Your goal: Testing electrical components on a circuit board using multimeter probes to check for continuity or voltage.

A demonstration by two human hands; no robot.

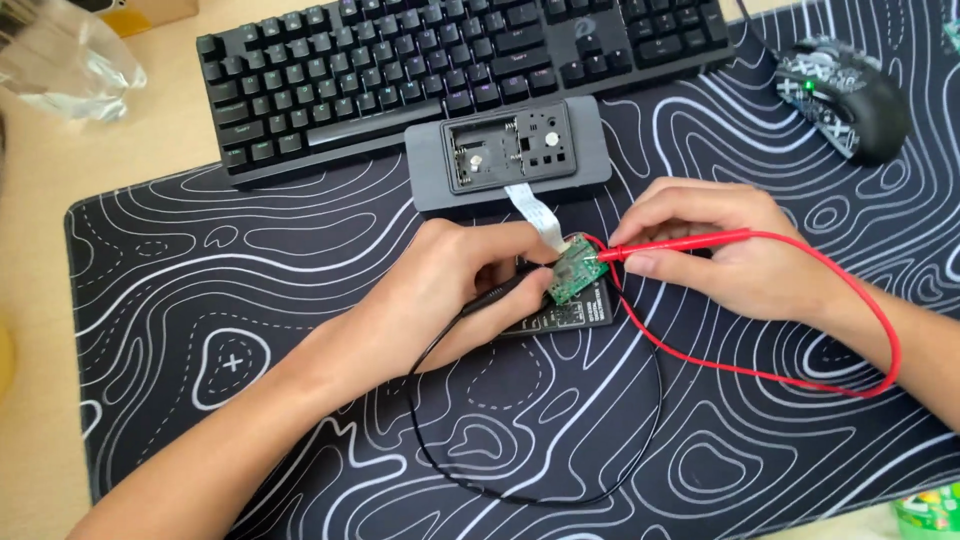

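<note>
The left hand grips the small green circuit board and black probe; the right hand pinches the red probe. Keeping both tips steady on the board probably gives a better contact.

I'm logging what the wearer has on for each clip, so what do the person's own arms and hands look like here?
Both forearms are bare as far as the picture shows: no sleeves in view. The left hand and the right hand wear no gloves, and no rings, watch or wristband show on either. Fingernails look short and unpainted. Nothing is marked on the hands or arms.
</note>
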